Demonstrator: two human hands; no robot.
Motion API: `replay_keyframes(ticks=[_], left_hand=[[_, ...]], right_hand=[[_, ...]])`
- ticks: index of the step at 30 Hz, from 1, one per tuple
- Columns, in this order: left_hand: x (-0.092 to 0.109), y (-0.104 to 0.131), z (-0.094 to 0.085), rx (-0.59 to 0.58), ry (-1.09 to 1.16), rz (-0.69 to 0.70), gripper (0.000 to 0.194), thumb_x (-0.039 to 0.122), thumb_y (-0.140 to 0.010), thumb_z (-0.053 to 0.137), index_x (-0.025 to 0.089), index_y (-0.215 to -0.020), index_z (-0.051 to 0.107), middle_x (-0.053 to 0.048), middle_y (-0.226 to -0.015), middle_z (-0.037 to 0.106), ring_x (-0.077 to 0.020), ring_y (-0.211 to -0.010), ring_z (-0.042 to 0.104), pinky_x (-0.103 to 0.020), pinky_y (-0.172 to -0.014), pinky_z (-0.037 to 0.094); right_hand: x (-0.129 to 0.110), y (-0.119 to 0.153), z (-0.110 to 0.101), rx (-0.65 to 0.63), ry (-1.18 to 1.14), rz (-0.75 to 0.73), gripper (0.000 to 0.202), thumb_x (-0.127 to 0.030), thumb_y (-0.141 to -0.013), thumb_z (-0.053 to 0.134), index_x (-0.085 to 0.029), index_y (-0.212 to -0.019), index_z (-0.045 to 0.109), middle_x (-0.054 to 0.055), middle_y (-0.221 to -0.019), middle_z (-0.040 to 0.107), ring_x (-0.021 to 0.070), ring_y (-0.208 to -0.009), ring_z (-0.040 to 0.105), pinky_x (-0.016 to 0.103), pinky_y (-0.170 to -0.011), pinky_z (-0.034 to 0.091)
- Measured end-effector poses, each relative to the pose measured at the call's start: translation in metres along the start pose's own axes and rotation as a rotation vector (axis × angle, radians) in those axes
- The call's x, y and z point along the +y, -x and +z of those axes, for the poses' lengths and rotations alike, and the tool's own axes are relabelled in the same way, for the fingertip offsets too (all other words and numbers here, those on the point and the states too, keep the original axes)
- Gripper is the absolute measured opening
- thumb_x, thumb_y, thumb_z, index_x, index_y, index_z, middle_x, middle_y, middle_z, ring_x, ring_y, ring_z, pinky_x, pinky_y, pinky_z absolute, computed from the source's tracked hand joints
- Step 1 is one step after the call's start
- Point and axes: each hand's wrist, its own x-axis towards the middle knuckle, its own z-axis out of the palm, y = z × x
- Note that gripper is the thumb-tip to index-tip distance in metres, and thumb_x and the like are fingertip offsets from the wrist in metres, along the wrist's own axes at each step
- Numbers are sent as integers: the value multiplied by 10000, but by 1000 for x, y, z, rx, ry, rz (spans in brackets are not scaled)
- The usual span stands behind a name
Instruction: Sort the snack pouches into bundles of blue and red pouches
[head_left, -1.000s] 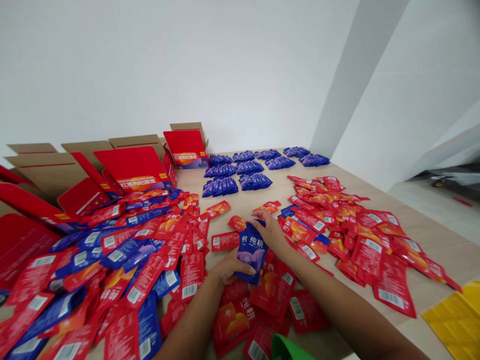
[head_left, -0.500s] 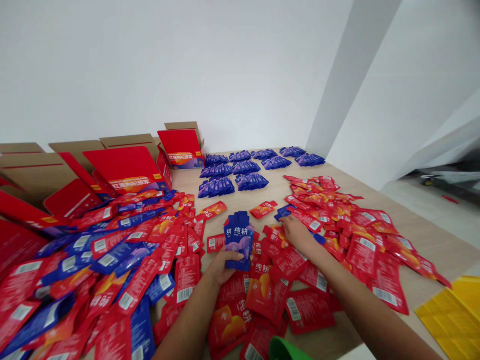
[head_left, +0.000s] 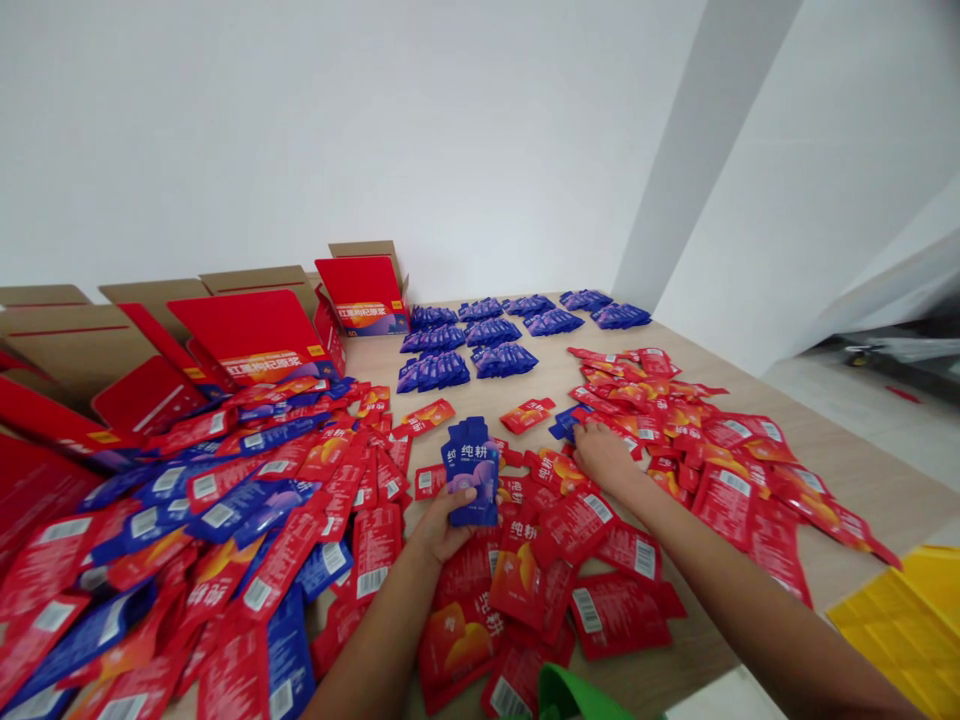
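My left hand (head_left: 446, 520) grips a small stack of blue drink pouches (head_left: 474, 470) upright, thumb across the front one, its white lettering facing me. Farther right, my right hand (head_left: 602, 458) reaches into the edge of a red pile with fingers curled down at another blue pouch (head_left: 568, 424); the fingertips are partly hidden. Red pouches (head_left: 520, 570) lie loosely beneath and between my forearms. Close to my right hand is a red pouch (head_left: 527, 414) lying alone on the table.
Blue pouches stand in fanned groups (head_left: 504, 360) at the back of the table (head_left: 525, 390). Opened red cartons (head_left: 255, 330) line the back left, behind a mixed red-and-blue heap (head_left: 247, 480). More red pouches (head_left: 727, 490) spread rightward. Something yellow (head_left: 907, 610) is at lower right, something green (head_left: 574, 695) at the bottom.
My right hand has shifted slightly right, and the blue pouch and red ones around it have moved. My left hand, with its pouches, has moved a little left and up.
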Motion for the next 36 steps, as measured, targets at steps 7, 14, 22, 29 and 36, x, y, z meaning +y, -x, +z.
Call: replay_keyframes(ticks=[7, 14, 22, 29, 36], left_hand=[[4, 0, 10, 67, -13, 8, 343, 76, -543, 623, 111, -884, 631, -60, -792, 677, -170, -720, 640, -257, -599, 528], [2, 0, 11, 93, -44, 12, 328, 75, -565, 629, 122, -890, 626, -46, -781, 696, -187, -693, 662, -312, -628, 553], [0, -3, 8, 149, -18, 51, 268, 47, -558, 644, 123, -814, 619, -30, -727, 692, -161, -613, 648, -289, -588, 556], [1, -4, 9, 215, 51, 111, 265, 245, -679, 718, 149, -904, 617, -28, -791, 698, -170, -659, 658, -292, -583, 553], [-5, -3, 7, 129, -67, 73, 430, 224, -513, 833, 132, -881, 632, -28, -739, 692, -171, -634, 653, -263, -599, 518]], right_hand=[[15, 0, -23, 188, -356, 106, 269, -188, -851, 434, -110, -1063, 580, 159, -936, 674, 254, -848, 634, 335, -728, 452], [-52, 13, -34, -72, -1787, -39, 258, -357, -706, 631, -192, -903, 603, -5, -704, 667, 147, -576, 600, 273, -591, 487], [-100, 19, -29, -393, -2119, 55, 214, -238, -666, 656, -169, -867, 634, 27, -749, 704, 164, -604, 642, 287, -591, 523], [-73, 20, -39, -545, -1733, -276, 362, -258, -617, 733, -211, -961, 630, -26, -808, 698, 143, -701, 652, 270, -675, 517], [-57, 12, -65, -506, -905, -730, 240, -257, -653, 676, -226, -890, 654, -33, -809, 645, 158, -781, 585, 265, -707, 463]])
